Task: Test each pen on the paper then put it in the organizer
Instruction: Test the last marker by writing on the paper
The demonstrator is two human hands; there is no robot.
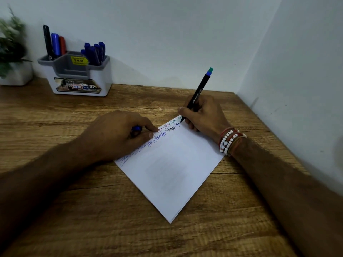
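Right hand (203, 115) grips black pen (197, 93), tip on paper (172, 169); left hand (118, 134) closed around blue cap (137, 128). Organizer (79, 71) far left already holds several pens; this one probably last.

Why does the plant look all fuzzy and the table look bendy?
In the head view, the plant at the left edge is blurred, while the pen in the right hand looks sharper; the wide lens curves the table edges; soft shadows fall behind the organizer.

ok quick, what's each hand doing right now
Left hand: closed on a blue cap, fingers pressing the paper.
Right hand: closed on the black pen, tip on the paper.
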